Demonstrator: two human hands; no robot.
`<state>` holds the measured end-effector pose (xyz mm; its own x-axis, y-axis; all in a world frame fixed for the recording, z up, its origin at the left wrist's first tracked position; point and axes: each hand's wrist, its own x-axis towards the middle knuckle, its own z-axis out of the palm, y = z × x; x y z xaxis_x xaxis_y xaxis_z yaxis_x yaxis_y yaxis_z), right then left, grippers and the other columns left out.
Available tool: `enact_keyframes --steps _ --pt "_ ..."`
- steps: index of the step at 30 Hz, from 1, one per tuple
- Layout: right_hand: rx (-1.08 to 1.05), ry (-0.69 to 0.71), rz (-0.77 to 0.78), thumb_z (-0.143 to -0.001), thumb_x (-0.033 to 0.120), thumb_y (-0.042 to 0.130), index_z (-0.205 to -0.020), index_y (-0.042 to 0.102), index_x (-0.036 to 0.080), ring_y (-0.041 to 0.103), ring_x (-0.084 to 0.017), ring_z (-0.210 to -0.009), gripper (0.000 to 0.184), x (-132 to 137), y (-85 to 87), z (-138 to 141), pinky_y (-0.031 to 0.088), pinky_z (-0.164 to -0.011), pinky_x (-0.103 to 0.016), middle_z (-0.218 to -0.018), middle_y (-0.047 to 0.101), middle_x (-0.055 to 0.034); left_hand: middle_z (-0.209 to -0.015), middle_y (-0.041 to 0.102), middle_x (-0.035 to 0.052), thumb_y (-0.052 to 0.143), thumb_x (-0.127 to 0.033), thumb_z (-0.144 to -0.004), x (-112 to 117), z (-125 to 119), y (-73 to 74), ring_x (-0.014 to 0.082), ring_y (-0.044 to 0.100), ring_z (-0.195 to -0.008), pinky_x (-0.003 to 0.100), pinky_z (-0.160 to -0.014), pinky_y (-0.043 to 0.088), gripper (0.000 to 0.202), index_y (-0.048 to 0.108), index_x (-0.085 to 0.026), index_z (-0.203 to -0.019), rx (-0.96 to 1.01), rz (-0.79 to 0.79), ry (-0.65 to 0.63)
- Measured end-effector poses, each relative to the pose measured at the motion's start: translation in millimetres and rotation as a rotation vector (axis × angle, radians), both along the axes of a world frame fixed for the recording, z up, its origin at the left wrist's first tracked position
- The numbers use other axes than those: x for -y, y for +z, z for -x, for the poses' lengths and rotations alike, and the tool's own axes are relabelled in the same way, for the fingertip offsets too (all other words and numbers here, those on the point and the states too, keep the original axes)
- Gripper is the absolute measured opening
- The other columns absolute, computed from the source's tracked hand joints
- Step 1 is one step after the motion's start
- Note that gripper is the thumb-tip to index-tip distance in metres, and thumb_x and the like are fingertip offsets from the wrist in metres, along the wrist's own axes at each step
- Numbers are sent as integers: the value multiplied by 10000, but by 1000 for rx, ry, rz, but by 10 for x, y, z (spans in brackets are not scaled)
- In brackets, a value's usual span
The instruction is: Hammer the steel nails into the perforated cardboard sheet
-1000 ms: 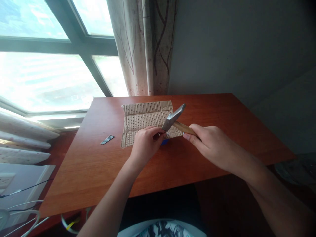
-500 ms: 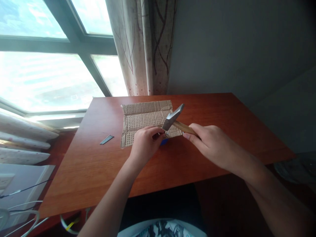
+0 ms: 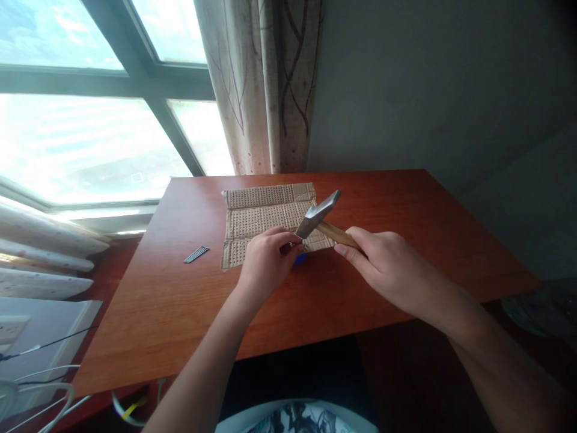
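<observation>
My right hand (image 3: 383, 264) is closed round the wooden handle of a hammer (image 3: 318, 215), whose steel head slants over the near right corner of a perforated cardboard sheet (image 3: 265, 216). My left hand (image 3: 265, 261) rests on the sheet's near edge with its fingertips pinched just under the hammer head; what they pinch is too small to name. A small blue thing (image 3: 300, 259) peeks out between my hands. The sheet lies flat on a reddish wooden table (image 3: 180, 300).
A few loose nails (image 3: 196, 254) lie on the table left of the cardboard. A patterned curtain (image 3: 265, 84) and a window (image 3: 90, 120) stand behind the table. Cables and white items (image 3: 27, 361) sit low at the left.
Almost nothing differs: the hammer head has shifted very slightly, and both hands keep their places.
</observation>
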<state>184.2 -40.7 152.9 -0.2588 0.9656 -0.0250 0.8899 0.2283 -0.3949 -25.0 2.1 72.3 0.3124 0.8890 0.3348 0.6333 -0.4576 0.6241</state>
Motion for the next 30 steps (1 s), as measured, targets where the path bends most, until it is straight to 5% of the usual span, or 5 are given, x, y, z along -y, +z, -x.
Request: enact_keyframes --steps 20,30 --pt "32 6 24 -1005 413 431 -771 474 226 596 -165 -594 303 9 -69 7 296 -544 -279 -689 655 -12 -801 663 24 685 -149 -809 -9 -1 46 121 567 -643 241 -604 415 69 723 -181 -761 -44 41 -17" --pt "74 9 19 -1006 406 428 -803 492 228 616 -177 -637 277 11 -136 -7 292 -569 -276 -734 671 -18 -979 697 42 661 -177 -848 90 78 74 141 626 -714 271 -659 484 119 728 -192 -944 -103 31 39"
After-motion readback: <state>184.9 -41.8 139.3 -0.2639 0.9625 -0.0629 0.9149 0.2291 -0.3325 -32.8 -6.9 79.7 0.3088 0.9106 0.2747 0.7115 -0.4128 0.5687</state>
